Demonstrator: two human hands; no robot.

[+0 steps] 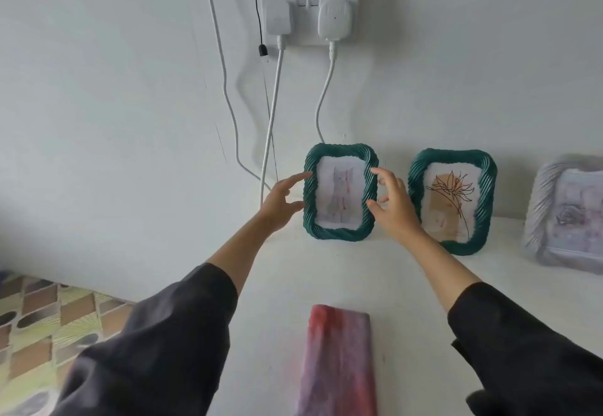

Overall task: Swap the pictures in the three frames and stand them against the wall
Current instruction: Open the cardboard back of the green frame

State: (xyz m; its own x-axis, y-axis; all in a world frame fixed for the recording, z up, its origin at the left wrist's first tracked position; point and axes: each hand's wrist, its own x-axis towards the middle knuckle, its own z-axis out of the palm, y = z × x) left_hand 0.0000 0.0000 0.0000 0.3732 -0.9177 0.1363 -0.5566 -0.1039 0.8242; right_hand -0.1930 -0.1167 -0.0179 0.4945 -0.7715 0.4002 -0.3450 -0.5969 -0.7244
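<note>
**Count of things in view**

Three picture frames: two green twisted-rim frames (341, 191) (452, 201) at centre, one pale lilac frame (566, 213) at the right edge; two hands (283, 202) (394, 202); two white plug adapters (277, 17) (334, 19) at top; one pink-purple cloth (337, 360) at bottom centre.
</note>
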